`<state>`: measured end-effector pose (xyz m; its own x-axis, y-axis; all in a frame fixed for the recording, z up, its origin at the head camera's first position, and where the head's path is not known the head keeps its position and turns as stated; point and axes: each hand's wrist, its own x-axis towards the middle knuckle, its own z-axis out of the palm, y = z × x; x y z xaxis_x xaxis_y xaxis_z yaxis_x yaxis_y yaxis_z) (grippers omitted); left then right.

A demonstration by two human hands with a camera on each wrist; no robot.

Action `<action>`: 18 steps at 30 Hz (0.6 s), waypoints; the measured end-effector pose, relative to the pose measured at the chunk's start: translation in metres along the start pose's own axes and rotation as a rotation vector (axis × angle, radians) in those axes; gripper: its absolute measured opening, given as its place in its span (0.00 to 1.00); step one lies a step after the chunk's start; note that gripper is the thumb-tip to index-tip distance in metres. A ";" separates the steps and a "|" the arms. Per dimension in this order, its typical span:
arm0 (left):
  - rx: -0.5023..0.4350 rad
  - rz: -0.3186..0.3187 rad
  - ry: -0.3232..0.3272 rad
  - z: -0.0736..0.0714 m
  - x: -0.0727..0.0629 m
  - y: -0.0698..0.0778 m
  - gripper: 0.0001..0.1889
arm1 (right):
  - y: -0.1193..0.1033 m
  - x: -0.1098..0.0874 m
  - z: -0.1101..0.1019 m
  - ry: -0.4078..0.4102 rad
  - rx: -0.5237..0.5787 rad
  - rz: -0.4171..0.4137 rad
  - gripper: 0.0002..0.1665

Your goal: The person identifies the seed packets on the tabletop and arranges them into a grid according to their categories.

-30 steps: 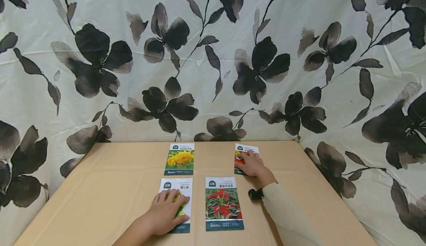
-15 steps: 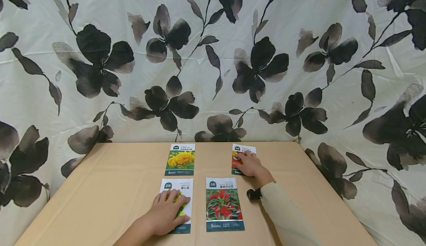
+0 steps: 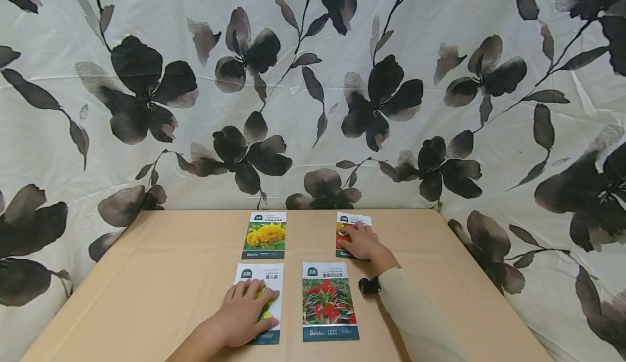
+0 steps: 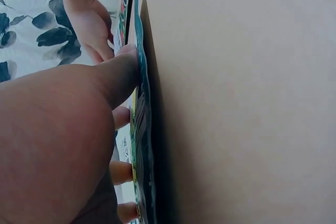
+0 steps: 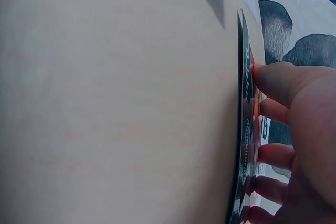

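In the head view my left hand (image 3: 244, 313) rests on a seed packet with yellow flowers (image 3: 274, 275) at the near left, its fingers spread over the picture. The left wrist view shows the thumb and fingertips pressing that packet's face (image 4: 142, 114). At the back right, my right hand (image 3: 367, 245) lies on a seed packet with a red picture (image 3: 342, 252), covering much of it. Its fingertips touch the top of this packet (image 5: 245, 108) in the right wrist view.
A red-flowered seed packet (image 3: 330, 302) lies at the near middle. Behind the left hand is another packet with a yellow bloom (image 3: 264, 236). All lie on a light brown table (image 3: 146, 280), with a floral cloth (image 3: 313, 106) hanging behind. A dark wrist device (image 3: 369, 286) is at the right cuff.
My right hand has slid the red-picture seed packet a little to the left along the table. The left hand stays in place on its packet.
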<state>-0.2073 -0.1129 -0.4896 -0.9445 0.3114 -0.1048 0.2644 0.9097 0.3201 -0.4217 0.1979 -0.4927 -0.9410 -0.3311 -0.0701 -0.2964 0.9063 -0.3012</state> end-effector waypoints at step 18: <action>-0.004 -0.025 0.003 0.002 0.014 0.005 0.34 | -0.004 0.021 -0.001 -0.009 0.006 -0.054 0.29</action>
<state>-0.2189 -0.1036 -0.4914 -0.9514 0.2874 -0.1103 0.2396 0.9163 0.3210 -0.4403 0.1876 -0.4920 -0.9220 -0.3822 -0.0618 -0.3461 0.8852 -0.3109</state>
